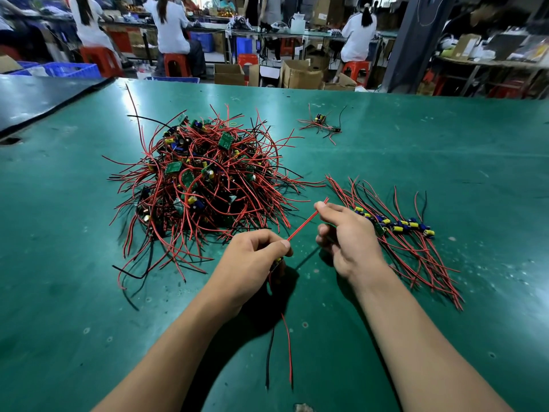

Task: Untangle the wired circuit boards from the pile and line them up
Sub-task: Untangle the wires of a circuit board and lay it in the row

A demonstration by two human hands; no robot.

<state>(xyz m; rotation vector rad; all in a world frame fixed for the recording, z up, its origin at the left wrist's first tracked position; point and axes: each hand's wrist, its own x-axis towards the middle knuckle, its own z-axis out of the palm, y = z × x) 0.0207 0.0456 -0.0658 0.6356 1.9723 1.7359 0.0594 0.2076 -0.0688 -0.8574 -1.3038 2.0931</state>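
My left hand (252, 263) is clenched round one small board (278, 261), thumb and forefinger nipping it where its red wire (306, 221) leaves. That wire runs taut up and to the right to my right hand (347, 236), which pinches it near the far tip between thumb and forefinger, the other fingers curled in. Two more leads (286, 349), one red and one black, hang from below my left hand toward me. The board itself is almost wholly covered by my fingers; only a yellow part shows. The pile (202, 176) of tangled boards lies just ahead of my left hand on the green table (430, 150). The sorted row (395, 226) lies just beyond and right of my right hand, its nearest board partly behind my knuckles. A small cluster (322, 123) sits well ahead of my right hand, apart from both. Containers: blue crates (71, 69) far ahead of my left hand and open cardboard boxes (300, 74) far ahead of my right, all off the table; their contents cannot be made out. The count of boards in the pile cannot be told.
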